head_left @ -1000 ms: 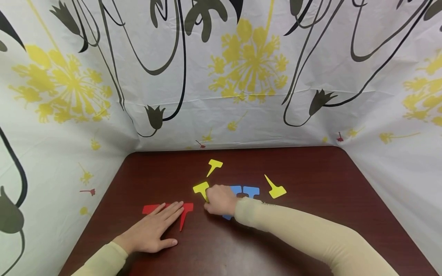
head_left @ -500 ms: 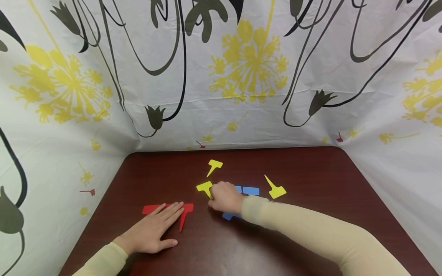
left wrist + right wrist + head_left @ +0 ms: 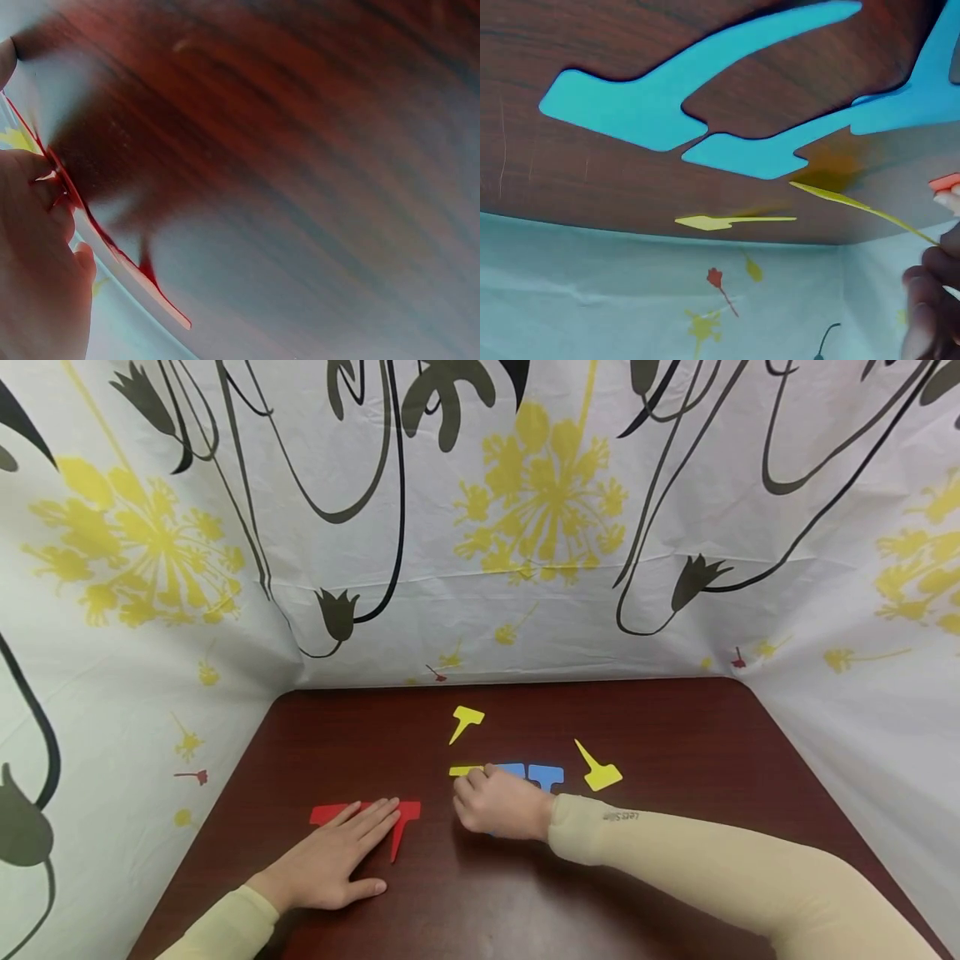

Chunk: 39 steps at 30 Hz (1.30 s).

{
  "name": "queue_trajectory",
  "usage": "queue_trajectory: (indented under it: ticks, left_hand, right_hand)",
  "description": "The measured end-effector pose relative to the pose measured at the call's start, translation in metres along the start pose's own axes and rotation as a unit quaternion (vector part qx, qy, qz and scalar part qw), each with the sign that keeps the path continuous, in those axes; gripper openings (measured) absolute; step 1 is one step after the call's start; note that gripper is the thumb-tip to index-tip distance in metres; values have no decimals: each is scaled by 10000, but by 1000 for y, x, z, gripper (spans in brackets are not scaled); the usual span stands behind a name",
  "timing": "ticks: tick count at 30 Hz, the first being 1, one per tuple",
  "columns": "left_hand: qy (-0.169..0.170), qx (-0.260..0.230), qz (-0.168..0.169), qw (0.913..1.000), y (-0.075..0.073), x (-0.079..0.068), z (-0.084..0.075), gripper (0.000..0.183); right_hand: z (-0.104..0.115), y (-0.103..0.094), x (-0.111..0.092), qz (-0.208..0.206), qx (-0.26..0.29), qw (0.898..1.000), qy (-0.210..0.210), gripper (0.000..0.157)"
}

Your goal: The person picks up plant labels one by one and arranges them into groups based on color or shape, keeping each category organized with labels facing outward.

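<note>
My right hand [image 3: 501, 803] pinches a yellow T-shaped plant label [image 3: 465, 771] by its stem; in the right wrist view that label [image 3: 870, 208] slants with its head end close to the blue ones. Blue plant labels of the same shape lie under and beside the hand: a left one [image 3: 512, 769], a right one [image 3: 546, 776], and part of another is mostly covered in the head view. To the left, my left hand [image 3: 326, 864] rests with straight fingers across red plant labels [image 3: 408, 811], hiding their middle part. The left wrist view shows a red edge [image 3: 97, 225] at the fingers.
Two more yellow labels lie on the dark wooden table [image 3: 675, 727]: one at the back [image 3: 467, 717] and one to the right [image 3: 602, 776]. A white curtain [image 3: 480, 635] with printed flowers encloses the table's back and sides.
My right hand has moved slightly right with the yellow label, turning it so its head lines up beside the blue row. The left hand stays put.
</note>
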<state>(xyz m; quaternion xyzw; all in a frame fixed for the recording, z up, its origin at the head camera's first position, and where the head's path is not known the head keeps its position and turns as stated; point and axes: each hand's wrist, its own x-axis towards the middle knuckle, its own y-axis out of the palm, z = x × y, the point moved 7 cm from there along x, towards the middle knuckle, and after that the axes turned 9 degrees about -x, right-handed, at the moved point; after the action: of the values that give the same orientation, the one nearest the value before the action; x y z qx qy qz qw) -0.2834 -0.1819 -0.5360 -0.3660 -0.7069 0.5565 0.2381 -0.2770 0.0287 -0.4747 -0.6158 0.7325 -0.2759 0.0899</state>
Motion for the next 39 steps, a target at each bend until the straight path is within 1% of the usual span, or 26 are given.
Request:
queue_trajectory:
  ticks: [2, 5, 8, 10, 15, 20, 25, 26, 28, 30, 31, 33, 34, 35, 37, 39]
  left_hand:
    - [21, 0, -14, 10000, -1, -1, 0, 90]
    - [17, -15, 8, 10000, -1, -1, 0, 90]
    - [-25, -34, 69, 10000, -1, 0, 1, 90]
    - [-56, -43, 105, 9999, -1, 0, 1, 90]
    - [-99, -61, 129, 9998, 1, 0, 2, 90]
    - [-11, 16, 14, 10000, 1, 0, 1, 90]
    - [36, 51, -55, 10000, 1, -1, 0, 89]
    - [34, 32, -53, 10000, 1, -1, 0, 89]
    - [26, -5, -44, 10000, 1, -1, 0, 89]
    - [18, -14, -47, 10000, 0, -1, -1, 90]
    - [12, -13, -55, 10000, 0, -1, -1, 90]
    - [8, 3, -88, 10000, -2, -1, -1, 90]
    - [14, 18, -108, 9999, -3, -1, -1, 91]
    - [37, 33, -141, 9999, -3, -1, -2, 91]
    - [85, 41, -189, 9998, -5, -1, -2, 91]
    - [154, 45, -217, 9996, -5, -1, -3, 90]
  right_hand:
    - [4, -7, -1, -363, 96, 9992, -129, 20]
    - [12, -15, -2, -876, 91, 9955, -345, 23]
    - [21, -20, -2, -1199, 44, 9912, -551, 25]
    - [25, -22, -1, -1266, 85, 9898, -640, 25]
    - [36, -24, 2, -1246, 324, 9881, -842, 25]
    - [44, -28, 7, -1356, 438, 9852, -957, 30]
    - [50, -32, 10, -1482, 494, 9826, -1006, 31]
    - [49, -31, 10, -1464, 562, 9828, -977, 31]
    - [44, -28, 12, -1335, 923, 9840, -732, 29]
    - [33, -21, 15, -1070, 1478, 9828, -267, 24]
    - [26, -15, 16, -894, 1796, 9797, 15, 20]
    - [15, -3, 16, -532, 2404, 9678, 522, 14]
    - [11, 3, 16, -344, 2638, 9615, 685, 13]
    - [8, 8, 15, -163, 2874, 9543, 806, 17]
    - [6, 17, 13, 157, 3264, 9407, 908, 26]
    - [8, 23, 11, 396, 3554, 9294, 915, 34]
